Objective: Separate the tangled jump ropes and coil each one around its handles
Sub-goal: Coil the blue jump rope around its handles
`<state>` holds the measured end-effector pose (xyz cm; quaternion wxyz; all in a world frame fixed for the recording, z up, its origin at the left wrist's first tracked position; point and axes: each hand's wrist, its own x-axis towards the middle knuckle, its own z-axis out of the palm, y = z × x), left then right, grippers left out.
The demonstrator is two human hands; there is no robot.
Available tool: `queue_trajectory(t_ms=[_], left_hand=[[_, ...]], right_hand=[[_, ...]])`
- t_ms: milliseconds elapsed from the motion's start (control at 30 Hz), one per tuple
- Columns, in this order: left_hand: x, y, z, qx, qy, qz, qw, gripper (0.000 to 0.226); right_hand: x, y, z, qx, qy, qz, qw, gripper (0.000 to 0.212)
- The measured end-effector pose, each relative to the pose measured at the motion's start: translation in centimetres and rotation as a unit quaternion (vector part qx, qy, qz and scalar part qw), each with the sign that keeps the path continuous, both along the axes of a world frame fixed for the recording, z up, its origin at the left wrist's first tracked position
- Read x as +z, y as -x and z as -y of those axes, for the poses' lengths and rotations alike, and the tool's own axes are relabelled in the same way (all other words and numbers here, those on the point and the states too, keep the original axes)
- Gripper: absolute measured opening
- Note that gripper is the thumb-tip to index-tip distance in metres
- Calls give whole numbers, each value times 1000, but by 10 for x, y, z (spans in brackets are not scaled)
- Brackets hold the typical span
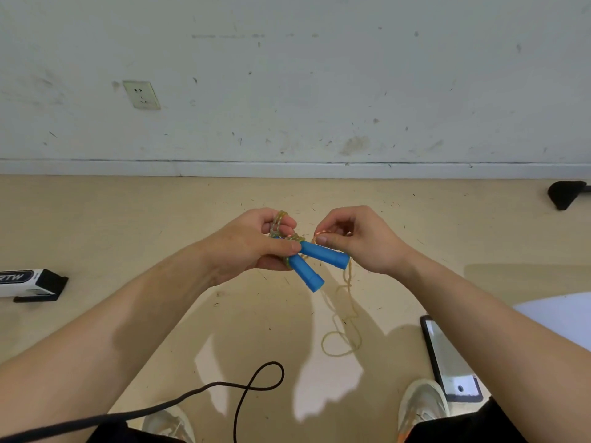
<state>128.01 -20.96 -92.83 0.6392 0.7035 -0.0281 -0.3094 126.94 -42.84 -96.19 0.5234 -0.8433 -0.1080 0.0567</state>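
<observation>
Two blue jump-rope handles point(315, 263) are held together above the floor in my left hand point(256, 244), which grips them with several turns of the yellowish translucent rope wound round their upper ends. My right hand point(355, 238) pinches a strand of that same rope just right of the handles. The loose yellowish rope point(343, 330) hangs down from my right hand and lies in loops on the floor. A black rope point(252, 383) lies on the floor near my feet, curling in a loop; its handles are not in view.
A phone point(447, 359) lies on the floor by my right shoe point(422, 404). A black-and-white box point(28, 282) sits at the left edge. A black foot of some stand point(566, 193) is by the wall at the right. The wall has a socket point(142, 94).
</observation>
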Motion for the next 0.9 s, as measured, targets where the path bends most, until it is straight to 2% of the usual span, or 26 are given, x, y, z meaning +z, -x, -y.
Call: queue_trajectory(t_ms=[300, 500, 600, 733, 833, 900], left_hand=[[-1, 7, 2, -22, 24, -27, 999, 36], [-2, 4, 0, -21, -26, 25, 999, 38], [-5, 3, -3, -55, -103, 106, 987, 36], [-14, 5, 0, -91, -220, 260, 936, 37], [-20, 5, 3, -106, -261, 315, 906, 39], [-24, 4, 3, -106, -283, 338, 892, 38]], right_hand=[[3, 1, -2, -2, 0, -1, 1000, 11], [10, 2, 0, -1, 17, -39, 999, 9], [14, 2, -1, 16, 74, -81, 994, 19], [13, 3, -4, 20, 153, -163, 974, 45], [11, 6, -5, 57, 166, -237, 955, 43], [10, 7, -7, 46, 145, -234, 960, 38]])
